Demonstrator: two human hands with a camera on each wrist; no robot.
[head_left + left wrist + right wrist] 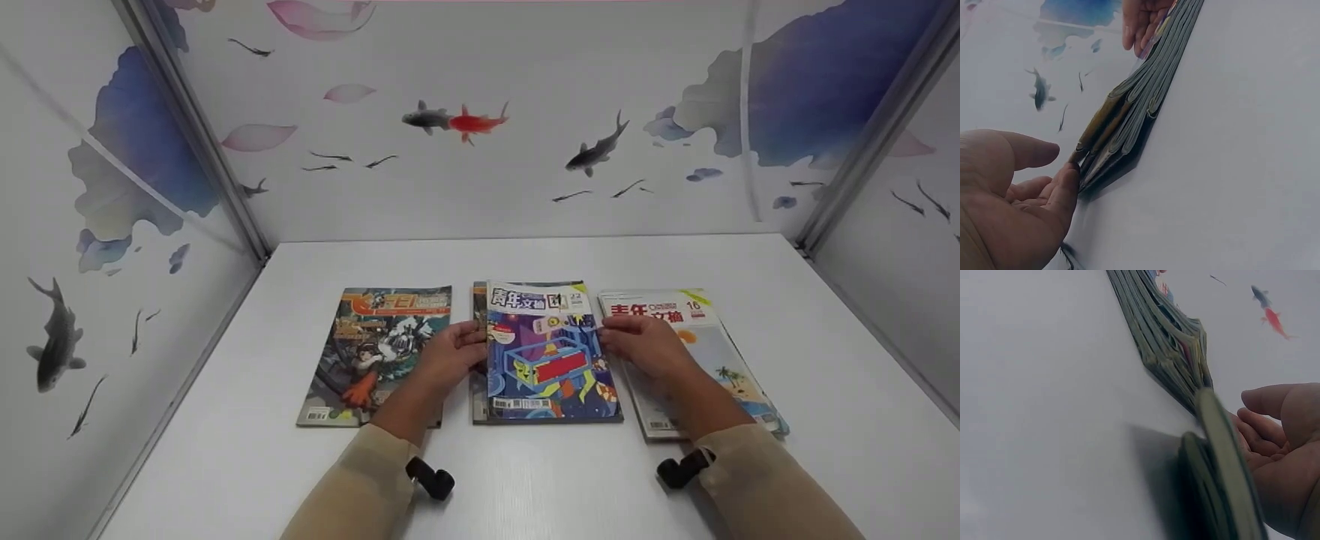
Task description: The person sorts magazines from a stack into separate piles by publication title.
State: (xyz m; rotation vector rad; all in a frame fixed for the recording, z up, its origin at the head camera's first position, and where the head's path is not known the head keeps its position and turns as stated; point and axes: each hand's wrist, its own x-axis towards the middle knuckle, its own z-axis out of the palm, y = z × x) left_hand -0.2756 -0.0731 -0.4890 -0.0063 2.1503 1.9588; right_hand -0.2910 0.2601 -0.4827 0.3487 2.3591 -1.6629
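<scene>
A middle stack of magazines (551, 352), topped by a purple-blue cover, lies between my two hands. My left hand (448, 358) is at its left side, fingertips right at the edge. Opposite it, my right hand (651, 346) has its fingers at the right edge of the same stack. In the left wrist view the layered magazines (1148, 84) show edge-on, and the left thumb stands apart from the fingers. The right wrist view shows the right hand (1283, 455) with its thumb likewise raised off the pages, partly behind the nearer right-hand magazines (1230, 478).
To the left lies a magazine (360, 360) with a dark comic-style cover, partly under the left forearm. A right stack of magazines (739, 356) with a beach cover sits beneath the right forearm. Fish-patterned panels (480, 187) enclose the white table (510, 480).
</scene>
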